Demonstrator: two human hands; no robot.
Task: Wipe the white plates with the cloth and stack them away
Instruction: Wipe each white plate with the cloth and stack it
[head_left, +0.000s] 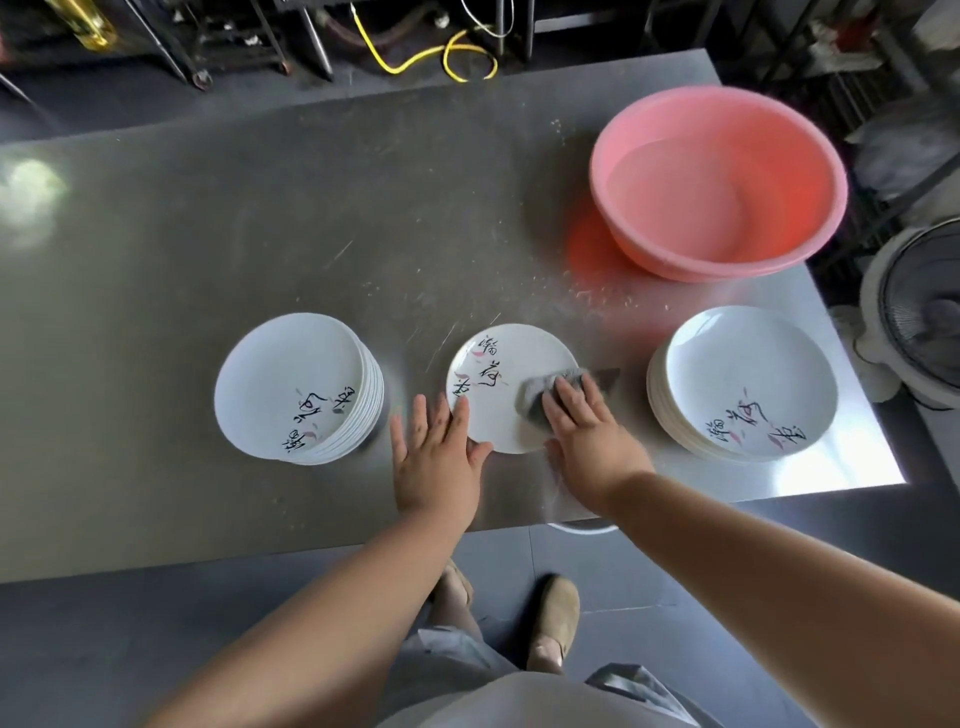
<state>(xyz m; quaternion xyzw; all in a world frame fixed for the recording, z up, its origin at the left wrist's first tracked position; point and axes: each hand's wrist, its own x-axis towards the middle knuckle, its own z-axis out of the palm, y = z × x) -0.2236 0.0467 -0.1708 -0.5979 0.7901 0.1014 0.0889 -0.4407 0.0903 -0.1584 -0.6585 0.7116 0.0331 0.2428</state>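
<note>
Bottom of frame: two tan shoes on a dark floor, and grey clothing at the lower edge. Both bare forearms reach up from there to the near edge of the steel table.

Left hand, just below centre: open, fingers straight and spread. The fingertips lie on the lower-left rim of the single plate and the thumb touches its near edge. It grips nothing.

Right hand, right of centre: also flat, fingers straight, palm down. It presses the grey cloth onto the right half of that plate, with no curl round the cloth.

The cloth is crumpled. Its long axis runs lower left to upper right, and its far end pokes past the plate's right rim onto the table.

The single plate sits face up at mid frame, flat on the table. It is round, white and glossy, with black brush lettering and pink strokes on its left half. The lettering runs from the top rim down toward the left hand.

Left stack of plates, at centre left, is apart from the left hand. It has the same print, at the near side of the top plate. Right stack of plates, at centre right, has its print near the lower rim.

Farther back at upper right a pink basin stands on the table. A fan is at the right edge. A yellow cable lies on the floor at top centre.
</note>
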